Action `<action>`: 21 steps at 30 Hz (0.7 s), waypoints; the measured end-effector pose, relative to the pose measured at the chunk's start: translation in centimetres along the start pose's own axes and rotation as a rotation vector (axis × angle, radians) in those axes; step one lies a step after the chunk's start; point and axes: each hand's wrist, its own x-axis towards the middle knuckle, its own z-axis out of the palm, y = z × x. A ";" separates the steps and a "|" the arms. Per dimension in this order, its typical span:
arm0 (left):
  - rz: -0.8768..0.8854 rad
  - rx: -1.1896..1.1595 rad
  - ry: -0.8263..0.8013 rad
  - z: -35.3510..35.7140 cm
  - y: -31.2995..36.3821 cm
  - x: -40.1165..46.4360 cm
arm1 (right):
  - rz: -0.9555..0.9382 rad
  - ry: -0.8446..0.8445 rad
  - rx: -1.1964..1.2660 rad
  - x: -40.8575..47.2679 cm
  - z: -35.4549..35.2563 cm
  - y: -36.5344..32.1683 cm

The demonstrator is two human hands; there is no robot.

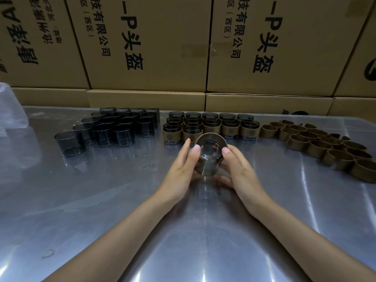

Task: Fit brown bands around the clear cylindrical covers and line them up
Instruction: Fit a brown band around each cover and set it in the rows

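Cover in hand: a clear cylindrical cover (207, 159) is held tilted above the middle of the metal table (101, 200), open end toward the camera.
Band: a brown band (211, 137) sits around the cover's far end.
Left hand: the left hand (179, 171) cups the cover's left side, thumb on the rim, fingers wrapped underneath.
Right hand: the right hand (238, 169) grips the right side the same way (thumb tip at the band's edge).
Finished rows: banded covers (211, 125) stand in rows just behind the hands.
Bare covers: plain covers (114, 127) cluster to the left.
Loose bands: empty bands (325, 145) lie at the right.
Backdrop: cardboard boxes (146, 47) are stacked behind the table.
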 end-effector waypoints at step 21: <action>-0.215 -0.192 -0.123 -1.0 0.6 0.5 | 0.289 -0.161 0.299 0.8 -2.1 -1.2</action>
